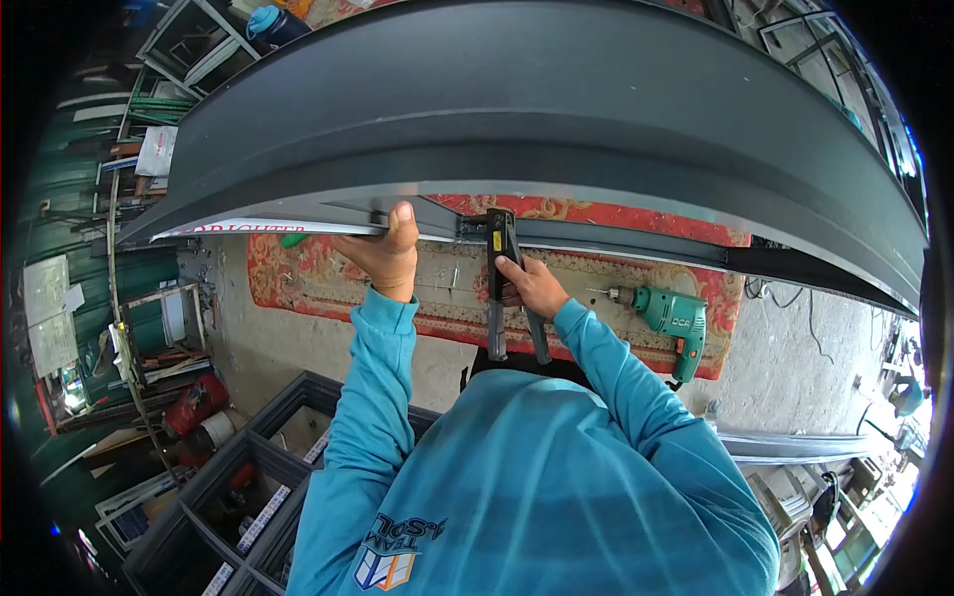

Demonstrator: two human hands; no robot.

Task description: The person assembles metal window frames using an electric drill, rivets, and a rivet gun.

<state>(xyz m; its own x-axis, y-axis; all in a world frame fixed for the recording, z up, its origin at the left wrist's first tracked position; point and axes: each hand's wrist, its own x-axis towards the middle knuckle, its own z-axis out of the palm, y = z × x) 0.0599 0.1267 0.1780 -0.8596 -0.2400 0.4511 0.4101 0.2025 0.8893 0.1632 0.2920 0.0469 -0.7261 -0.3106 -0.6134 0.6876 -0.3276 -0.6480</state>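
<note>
A large dark grey metal frame [556, 89] spans the view in front of me, its lower profile [616, 241] running above the rug. My left hand [386, 256] grips the edge of this frame, thumb up, with the other fingers mostly hidden. In my right hand [535, 288] is a black hand riveter [498, 260] with a yellow label and two spread handles. Its head overlaps the frame's lower profile near a corner joint. To the right of this hand, a green corded power drill [668, 310] lies on the rug, bit pointing left.
A red patterned rug [437, 323] covers part of the concrete floor [785, 348]. Dark frames [253, 477] lie at lower left. Shelving with clutter [164, 328] lines the left side. A cable [817, 323] trails at right, and a blue-capped bottle [273, 25] stands at the back.
</note>
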